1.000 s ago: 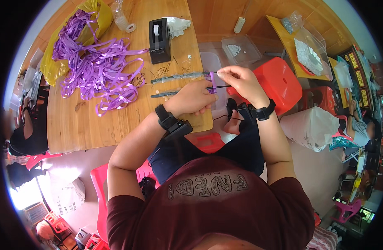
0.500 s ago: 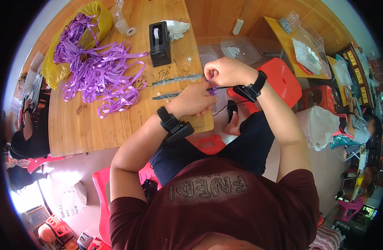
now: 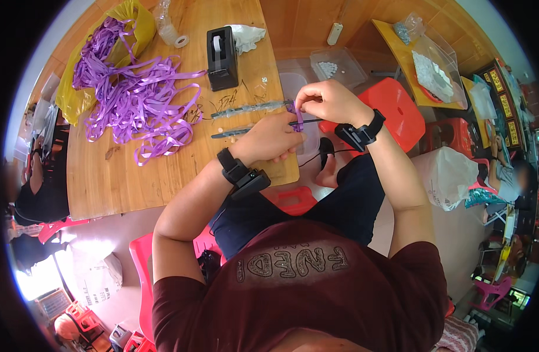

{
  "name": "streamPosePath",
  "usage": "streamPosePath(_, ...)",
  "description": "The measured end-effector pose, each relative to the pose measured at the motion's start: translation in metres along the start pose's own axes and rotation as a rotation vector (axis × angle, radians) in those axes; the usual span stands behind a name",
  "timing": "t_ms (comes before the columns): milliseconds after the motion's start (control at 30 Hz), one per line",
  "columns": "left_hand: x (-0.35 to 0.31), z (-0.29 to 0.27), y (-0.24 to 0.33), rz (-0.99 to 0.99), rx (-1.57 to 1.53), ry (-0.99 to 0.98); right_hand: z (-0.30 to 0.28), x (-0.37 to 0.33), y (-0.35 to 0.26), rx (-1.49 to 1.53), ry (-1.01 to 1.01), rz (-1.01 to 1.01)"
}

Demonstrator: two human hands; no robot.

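Observation:
At the table's right edge my two hands come close together over a short piece of purple ribbon [image 3: 299, 121]. My right hand [image 3: 329, 103] is closed, with thumb and forefinger pinching the ribbon's upper part. My left hand [image 3: 270, 138] has its fingers curled at the ribbon's lower part, by a thin dark rod; its grip is partly hidden. Beside my left hand lie two dark, narrow strips, the upper strip [image 3: 246, 110] wrapped in clear film, the lower strip [image 3: 227, 134] partly under the hand.
A heap of purple ribbons [image 3: 137, 105] spills from a yellow bag [image 3: 67, 97] on the wooden table [image 3: 114, 190]. A black tape dispenser [image 3: 223, 76] stands behind the strips. Beyond my right hand are a red stool [image 3: 398, 111] and a clear bin [image 3: 348, 70].
My right hand has shifted slightly to the right and turned, and more of the purple ribbon shows below its fingertips. My left hand stays nearly in place.

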State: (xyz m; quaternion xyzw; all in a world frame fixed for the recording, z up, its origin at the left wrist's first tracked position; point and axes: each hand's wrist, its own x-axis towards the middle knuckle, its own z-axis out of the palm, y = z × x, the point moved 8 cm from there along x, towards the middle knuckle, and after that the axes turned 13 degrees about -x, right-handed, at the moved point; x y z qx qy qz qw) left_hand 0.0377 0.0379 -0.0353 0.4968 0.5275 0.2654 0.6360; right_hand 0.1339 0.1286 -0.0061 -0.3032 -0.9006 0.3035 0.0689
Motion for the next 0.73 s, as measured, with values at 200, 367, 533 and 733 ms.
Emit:
streamPosePath(200,0.001,0.001,-0.001,-0.009,-0.014,-0.002,0.001,-0.001,0.010,0.129,0.094,0.041)
streamPosePath(367,0.001,0.000,-0.003,-0.013,-0.020,0.018,-0.007,0.003,0.008,0.136,0.167,0.035)
streamPosePath(533,0.000,0.000,-0.002,-0.010,-0.012,0.019,-0.009,0.003,0.005,0.089,0.161,0.038)
streamPosePath(733,-0.001,0.000,-0.002,-0.019,-0.010,0.017,-0.006,-0.004,0.009,-0.005,0.173,0.066)
